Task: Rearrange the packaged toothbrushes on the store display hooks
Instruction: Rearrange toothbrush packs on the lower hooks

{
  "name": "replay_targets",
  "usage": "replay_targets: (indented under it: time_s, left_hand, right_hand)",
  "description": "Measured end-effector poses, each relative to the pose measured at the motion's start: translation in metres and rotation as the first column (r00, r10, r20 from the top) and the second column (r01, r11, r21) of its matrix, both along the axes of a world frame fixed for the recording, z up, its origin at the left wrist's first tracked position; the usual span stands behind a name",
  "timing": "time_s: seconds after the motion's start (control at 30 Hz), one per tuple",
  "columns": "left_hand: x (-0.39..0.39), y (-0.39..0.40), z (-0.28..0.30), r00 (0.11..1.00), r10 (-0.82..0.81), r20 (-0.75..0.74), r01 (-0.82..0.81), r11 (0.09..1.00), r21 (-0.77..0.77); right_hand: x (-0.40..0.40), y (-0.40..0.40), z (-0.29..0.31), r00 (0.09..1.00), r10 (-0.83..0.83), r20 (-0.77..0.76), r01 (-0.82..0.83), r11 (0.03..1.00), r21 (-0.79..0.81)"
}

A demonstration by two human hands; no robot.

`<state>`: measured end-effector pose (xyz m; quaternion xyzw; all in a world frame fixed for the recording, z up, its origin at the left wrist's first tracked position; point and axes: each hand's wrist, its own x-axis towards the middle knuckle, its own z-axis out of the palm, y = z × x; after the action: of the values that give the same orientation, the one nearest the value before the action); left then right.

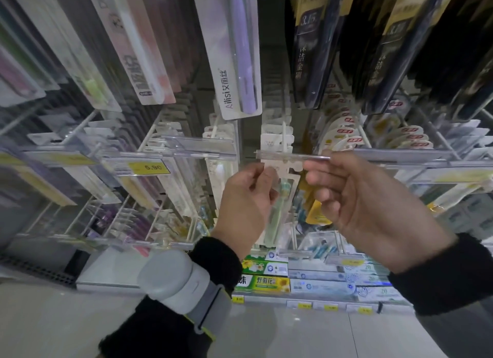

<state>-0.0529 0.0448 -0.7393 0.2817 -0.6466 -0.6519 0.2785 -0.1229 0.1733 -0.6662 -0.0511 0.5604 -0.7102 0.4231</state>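
Observation:
A white packaged toothbrush (283,189) with a pale green brush inside hangs just below the tip of a centre display hook (285,136). My left hand (245,197) pinches the package's upper left edge. My right hand (360,195) grips the clear plastic price-label bar (282,155) at the front of that hook, tilted up level. More white packages (274,141) of the same kind hang behind on the hook.
Neighbouring hooks hold other toothbrush packs: a purple one (240,64) above, dark packs (314,50) upper right, round-topped packs (344,136) to the right. A yellow price tag (149,167) sits left. Toothpaste boxes (266,280) fill the shelf below.

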Motion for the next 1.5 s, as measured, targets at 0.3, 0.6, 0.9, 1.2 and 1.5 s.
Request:
replay_targets:
  time_s: [0.3, 0.6, 0.9, 1.2, 1.5]
  left_hand:
    - [0.004, 0.0, -0.001, 0.999, 0.04, -0.02, -0.042, 0.996, -0.073]
    - [-0.008, -0.007, 0.0, 0.999, 0.043, 0.017, -0.042, 0.999, -0.023]
    - [-0.005, -0.011, -0.021, 0.991, 0.121, -0.056, -0.114, 0.987, 0.116]
    - [0.002, 0.043, -0.051, 0.945, 0.075, 0.318, -0.101, 0.993, 0.065]
    - [-0.056, 0.087, -0.025, 0.892, 0.003, 0.452, 0.107, 0.97, -0.218]
  right_hand:
    - [0.005, 0.005, -0.011, 0.984, 0.009, -0.18, 0.002, 0.998, 0.064]
    - [0.006, 0.006, -0.032, 0.949, -0.008, -0.316, 0.032, 0.997, 0.069]
    - [-0.001, -0.004, -0.055, 0.864, -0.09, -0.495, 0.131, 0.99, 0.049]
    - [-0.021, 0.065, -0.102, 0.932, -0.081, -0.354, 0.191, 0.938, 0.288]
    - [-0.083, 0.122, -0.115, 0.836, -0.306, -0.455, 0.461, 0.842, 0.281]
